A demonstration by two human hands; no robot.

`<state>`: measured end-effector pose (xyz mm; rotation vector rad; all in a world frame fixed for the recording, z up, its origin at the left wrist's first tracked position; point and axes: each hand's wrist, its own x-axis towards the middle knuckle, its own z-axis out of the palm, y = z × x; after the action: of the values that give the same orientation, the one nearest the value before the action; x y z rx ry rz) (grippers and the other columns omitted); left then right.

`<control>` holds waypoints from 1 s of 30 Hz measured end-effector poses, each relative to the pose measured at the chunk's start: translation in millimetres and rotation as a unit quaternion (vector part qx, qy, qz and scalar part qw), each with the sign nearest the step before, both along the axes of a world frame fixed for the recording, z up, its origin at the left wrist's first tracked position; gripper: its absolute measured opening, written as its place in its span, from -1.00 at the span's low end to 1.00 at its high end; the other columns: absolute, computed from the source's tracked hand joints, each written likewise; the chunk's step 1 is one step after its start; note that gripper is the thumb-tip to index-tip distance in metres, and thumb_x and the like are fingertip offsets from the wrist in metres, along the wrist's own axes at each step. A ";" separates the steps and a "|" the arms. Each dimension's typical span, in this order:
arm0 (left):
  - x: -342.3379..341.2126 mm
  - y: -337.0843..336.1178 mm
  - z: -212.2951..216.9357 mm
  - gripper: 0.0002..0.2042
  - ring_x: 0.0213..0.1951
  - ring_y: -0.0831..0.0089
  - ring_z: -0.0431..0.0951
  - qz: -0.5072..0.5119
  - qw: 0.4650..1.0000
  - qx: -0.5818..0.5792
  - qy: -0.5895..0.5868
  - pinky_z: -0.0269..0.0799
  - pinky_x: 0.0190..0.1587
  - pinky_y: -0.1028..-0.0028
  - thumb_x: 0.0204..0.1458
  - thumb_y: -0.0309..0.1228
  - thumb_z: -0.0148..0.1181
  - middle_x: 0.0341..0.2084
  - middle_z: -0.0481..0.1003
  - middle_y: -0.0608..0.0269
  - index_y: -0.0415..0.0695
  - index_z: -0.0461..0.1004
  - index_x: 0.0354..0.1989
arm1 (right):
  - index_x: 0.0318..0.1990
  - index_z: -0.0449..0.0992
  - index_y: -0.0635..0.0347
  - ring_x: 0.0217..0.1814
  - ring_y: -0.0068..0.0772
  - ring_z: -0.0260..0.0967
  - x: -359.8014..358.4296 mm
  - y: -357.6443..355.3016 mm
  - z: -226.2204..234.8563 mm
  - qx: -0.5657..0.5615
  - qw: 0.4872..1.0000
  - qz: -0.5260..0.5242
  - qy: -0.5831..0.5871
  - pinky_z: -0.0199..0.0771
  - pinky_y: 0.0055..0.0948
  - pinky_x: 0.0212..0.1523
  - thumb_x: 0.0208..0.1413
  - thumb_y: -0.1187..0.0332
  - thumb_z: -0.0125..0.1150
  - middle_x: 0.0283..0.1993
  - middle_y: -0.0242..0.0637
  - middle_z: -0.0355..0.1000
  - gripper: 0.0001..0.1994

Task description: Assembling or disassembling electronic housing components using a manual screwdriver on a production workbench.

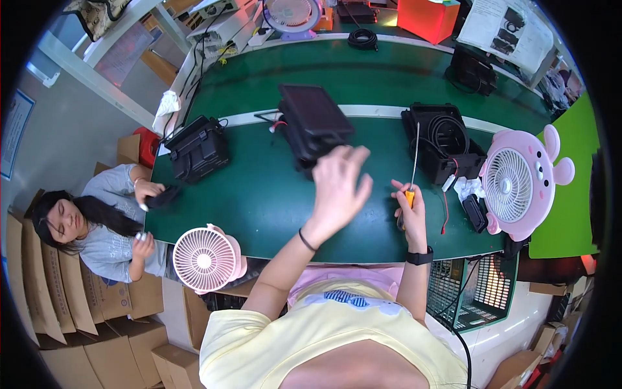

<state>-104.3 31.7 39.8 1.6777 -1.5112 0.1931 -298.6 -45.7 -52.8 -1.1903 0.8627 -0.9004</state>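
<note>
My left hand [340, 185] is spread open, a little blurred, at the near edge of a black box with a flat dark panel [315, 111] on top. Whether its fingertips touch the box I cannot tell. A red-tipped wire [275, 126] sticks out at the box's left side. In my right hand [413, 217] is a screwdriver [416, 159] with a yellow-and-black handle, its long shaft pointing up and away from me. Beyond that hand stands an open black case [427, 159] holding a coiled black cable [448, 134]. A red wire [446, 211] hangs from the case.
A black box with a handle [197, 149] stands on the left of the green table [265, 207]. A co-worker [107, 217] is at the left edge, handling something dark. A pink fan [205, 259] is near the front left; a pink animal-shaped fan [518, 185] and a black device [475, 212] are right.
</note>
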 end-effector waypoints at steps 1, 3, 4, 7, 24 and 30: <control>-8.9 12.7 3.2 -0.61 -0.03 0.21 0.53 -0.040 0.995 0.033 -0.088 0.38 0.08 0.20 -0.06 -0.40 0.35 0.10 0.46 0.13 0.01 0.55 0.02 | -0.08 0.35 0.11 -0.08 -0.63 0.46 2.9 0.0 2.6 0.013 1.000 -0.007 -0.022 0.40 -0.73 -0.45 0.33 0.44 0.10 0.18 -0.12 0.47 -0.91; -4.6 27.1 13.3 -0.75 -0.21 0.39 0.62 -0.109 0.988 -0.010 -0.112 0.49 -0.04 0.38 -0.10 -0.49 0.34 -0.03 0.60 0.37 0.03 0.66 -0.19 | -0.08 0.33 0.09 -0.05 -0.60 0.46 6.1 2.3 5.5 0.027 0.999 0.000 -0.031 0.40 -0.73 -0.44 0.32 0.47 0.08 0.19 -0.13 0.47 -0.90; 3.1 24.4 22.4 -0.71 -0.18 0.37 0.62 -0.105 0.981 -0.079 -0.139 0.51 -0.06 0.37 -0.14 -0.52 0.33 -0.09 0.62 0.40 0.04 0.66 -0.19 | -0.08 0.33 0.09 -0.06 -0.60 0.46 6.6 2.4 4.9 0.029 0.999 -0.003 -0.029 0.40 -0.72 -0.44 0.32 0.48 0.08 0.20 -0.13 0.46 -0.90; 43.8 15.8 48.9 -0.46 0.16 0.16 0.42 -0.034 0.972 -0.019 -0.232 0.35 0.16 0.08 -0.13 -0.62 0.17 0.17 0.45 0.28 0.16 0.56 0.08 | -0.09 0.32 0.08 -0.08 -0.60 0.46 4.8 2.9 -2.1 0.021 0.999 -0.027 -0.042 0.40 -0.72 -0.43 0.29 0.50 0.10 0.22 -0.14 0.45 -0.87; 76.9 -0.2 49.7 -0.37 -0.14 0.40 0.47 -0.046 0.943 -0.060 -0.323 0.28 -0.03 0.30 -0.32 0.17 0.45 -0.28 0.51 0.47 0.17 0.62 -0.01 | -0.07 0.26 0.10 -0.19 -0.64 0.23 47.9 35.8 7.7 -0.084 0.995 -0.059 -0.009 0.40 -0.70 -0.31 0.08 0.46 0.42 0.21 -0.27 0.33 -0.60; 86.5 -9.1 34.3 -0.69 -0.25 0.40 0.44 0.094 0.951 -0.146 -0.256 0.29 -0.27 0.37 -0.18 -0.20 0.51 -0.30 0.45 0.44 0.17 0.62 -0.22 | -0.08 0.26 0.12 -0.19 -0.68 0.24 56.8 43.9 9.4 0.000 0.996 -0.074 -0.057 0.43 -0.68 -0.36 0.11 0.48 0.38 0.26 -0.24 0.30 -0.63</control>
<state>-17.8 22.5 74.1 1.5965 -1.5836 0.9711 -241.8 -1.7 -43.4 -1.0748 0.8665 -1.0782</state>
